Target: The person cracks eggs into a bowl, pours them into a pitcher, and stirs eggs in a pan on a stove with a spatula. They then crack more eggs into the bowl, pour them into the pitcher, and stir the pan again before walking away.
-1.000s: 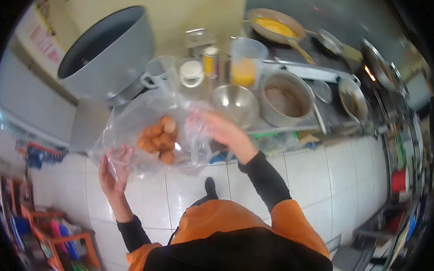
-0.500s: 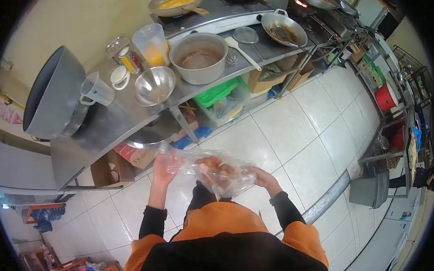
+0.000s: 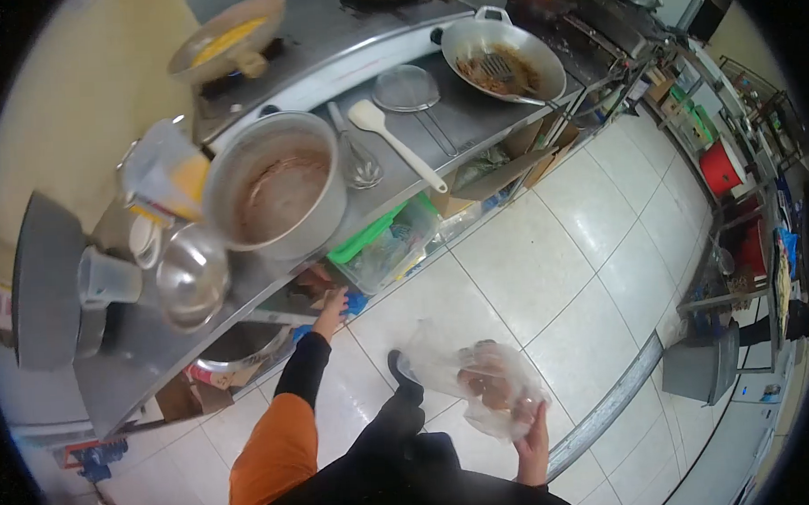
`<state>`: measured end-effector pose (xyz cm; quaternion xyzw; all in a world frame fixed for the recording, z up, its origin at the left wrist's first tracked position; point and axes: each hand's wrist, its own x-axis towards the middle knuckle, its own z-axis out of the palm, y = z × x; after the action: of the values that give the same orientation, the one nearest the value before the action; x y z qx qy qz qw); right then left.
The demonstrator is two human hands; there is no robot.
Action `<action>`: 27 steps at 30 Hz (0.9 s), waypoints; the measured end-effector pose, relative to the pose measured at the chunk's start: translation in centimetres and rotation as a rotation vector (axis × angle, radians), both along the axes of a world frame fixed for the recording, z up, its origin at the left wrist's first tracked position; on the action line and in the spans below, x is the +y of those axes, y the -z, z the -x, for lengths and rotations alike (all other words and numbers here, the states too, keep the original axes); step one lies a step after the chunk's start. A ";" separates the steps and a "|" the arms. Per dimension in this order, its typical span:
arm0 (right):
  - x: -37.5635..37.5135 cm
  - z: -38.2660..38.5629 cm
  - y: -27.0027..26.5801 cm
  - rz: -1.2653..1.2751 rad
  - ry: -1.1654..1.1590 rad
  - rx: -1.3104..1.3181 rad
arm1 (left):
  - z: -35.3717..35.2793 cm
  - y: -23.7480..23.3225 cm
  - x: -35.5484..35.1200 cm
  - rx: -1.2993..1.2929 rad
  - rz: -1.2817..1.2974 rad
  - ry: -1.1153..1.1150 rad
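Observation:
My right hand is closed on a clear plastic bag with brownish, roundish items in it, held above the tiled floor. My left hand reaches to the edge of the lower shelf, beside a blue plastic piece and left of a clear bin with a green lid; its fingers are small and partly hidden, so what it touches is unclear.
On the steel counter stand a large pot, a steel bowl, a whisk, a white spatula and a strainer. A wok stands further right. A grey bin is at the right.
My left hand has let go of the bag and moved toward the lower shelf. The bag has shifted right with my right hand. The view has tilted and come closer to the counter.

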<state>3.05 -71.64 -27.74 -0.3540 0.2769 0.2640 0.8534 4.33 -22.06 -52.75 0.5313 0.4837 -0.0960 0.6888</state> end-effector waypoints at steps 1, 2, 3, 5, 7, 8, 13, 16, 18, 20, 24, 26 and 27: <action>-1.3 -0.6 1.4 -0.081 0.065 0.015 | -1.0 -0.3 1.3 0.027 0.065 0.030; -2.1 -1.2 3.2 -0.164 0.129 0.026 | -1.4 4.5 2.8 -0.218 -0.034 -0.107; -1.9 -2.0 4.2 -0.068 0.190 0.080 | -2.6 7.0 4.7 -0.146 -0.134 -0.098; -1.6 -3.0 4.6 0.132 0.308 0.195 | -4.9 10.7 8.0 0.001 -0.328 -0.078; -2.3 -3.0 6.4 0.084 0.300 0.167 | -6.8 10.7 8.2 -0.027 -0.289 -0.169; -2.6 -3.1 7.1 0.060 0.295 0.149 | -8.0 7.6 6.4 -0.148 -0.137 -0.284; -2.3 -4.6 7.4 0.073 0.335 0.210 | -8.9 13.0 7.4 -0.055 -0.099 -0.434; -1.1 -6.6 6.0 -0.014 0.357 0.258 | -7.4 15.5 8.8 0.111 -0.284 -0.188; -0.3 -7.8 5.2 -0.008 0.314 0.258 | -6.3 16.2 9.7 0.192 -0.434 0.066; -0.1 -8.4 5.4 -0.106 0.274 0.207 | -6.5 17.4 9.8 0.249 -0.501 0.204; -0.1 -8.5 5.3 -0.141 0.175 0.140 | -6.9 20.0 9.0 0.279 -0.457 0.124; 1.0 -8.4 4.7 -0.083 0.150 0.159 | -6.3 20.9 8.4 0.280 -0.424 0.037; 2.2 -8.8 3.9 -0.008 0.146 0.208 | -5.9 21.4 8.1 0.279 -0.406 -0.012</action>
<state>11.90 -69.44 -31.68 -0.3001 0.3881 0.2375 0.8384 10.26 -14.00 -74.16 0.6374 0.5868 -0.0652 0.4951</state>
